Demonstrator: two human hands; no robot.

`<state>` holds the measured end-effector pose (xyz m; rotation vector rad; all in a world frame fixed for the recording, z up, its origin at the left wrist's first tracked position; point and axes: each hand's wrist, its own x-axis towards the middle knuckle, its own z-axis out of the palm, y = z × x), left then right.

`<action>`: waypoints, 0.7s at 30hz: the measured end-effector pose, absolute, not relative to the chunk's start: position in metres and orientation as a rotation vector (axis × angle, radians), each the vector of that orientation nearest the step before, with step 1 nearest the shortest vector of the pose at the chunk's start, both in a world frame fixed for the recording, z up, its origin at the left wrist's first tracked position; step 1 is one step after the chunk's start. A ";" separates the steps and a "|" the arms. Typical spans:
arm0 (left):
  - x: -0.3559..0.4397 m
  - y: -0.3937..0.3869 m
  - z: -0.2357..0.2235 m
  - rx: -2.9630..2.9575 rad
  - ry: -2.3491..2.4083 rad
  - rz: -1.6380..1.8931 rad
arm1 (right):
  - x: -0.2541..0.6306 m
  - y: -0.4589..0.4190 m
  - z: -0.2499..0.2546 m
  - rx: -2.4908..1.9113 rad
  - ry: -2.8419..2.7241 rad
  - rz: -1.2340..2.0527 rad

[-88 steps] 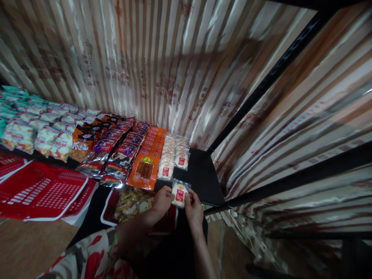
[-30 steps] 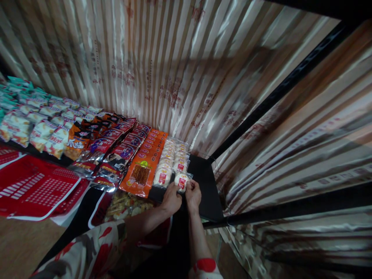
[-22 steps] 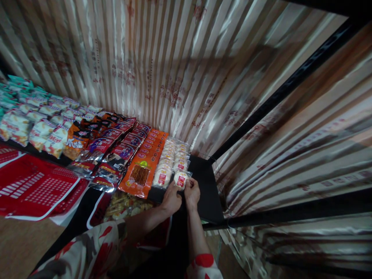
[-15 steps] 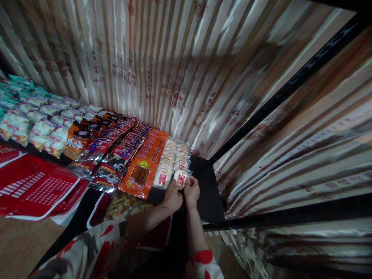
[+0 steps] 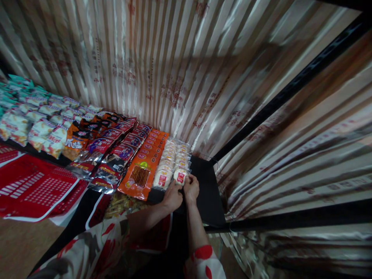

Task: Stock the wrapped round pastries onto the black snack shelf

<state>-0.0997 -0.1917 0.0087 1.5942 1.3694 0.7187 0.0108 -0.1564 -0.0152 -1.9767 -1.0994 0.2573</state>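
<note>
Between my hands, at the front of the right-hand row, lies a clear packet of round white crackers [image 5: 180, 175] with a red label. My left hand [image 5: 172, 197] pinches its lower left edge, and my right hand [image 5: 191, 189] grips its right edge. Just left is a matching row of cracker packets [image 5: 162, 178]. Beside that row lie overlapping orange snack packs [image 5: 141, 174] with a window showing brown sticks. Everything rests on a black shelf [image 5: 205, 190]. My fingertips are partly hidden against the packet.
Dark red and silver packs [image 5: 122, 151], orange-black bags [image 5: 77, 141] and white chip bags [image 5: 43, 133] line the shelf leftward. Red baskets [image 5: 37, 186] stand below in front. A striped curtain [image 5: 174, 77] hangs behind, and a black slanted post [image 5: 279, 100] rises at right.
The front cracker packet has settled slightly lower and back against its row. Both hands stay at its edges, nearly unmoved.
</note>
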 end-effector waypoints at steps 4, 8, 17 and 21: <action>-0.100 -0.193 0.010 1.606 1.370 0.715 | 0.014 -0.156 -0.017 -1.942 -1.121 0.292; -0.100 -0.195 0.010 1.641 1.356 0.734 | 0.016 -0.157 -0.020 -1.882 -1.124 0.354; -0.102 -0.191 0.015 1.666 1.360 0.669 | 0.008 -0.162 -0.020 -1.938 -1.148 0.196; -0.103 -0.192 0.017 1.644 1.368 0.656 | 0.008 -0.164 -0.020 -1.941 -1.150 0.186</action>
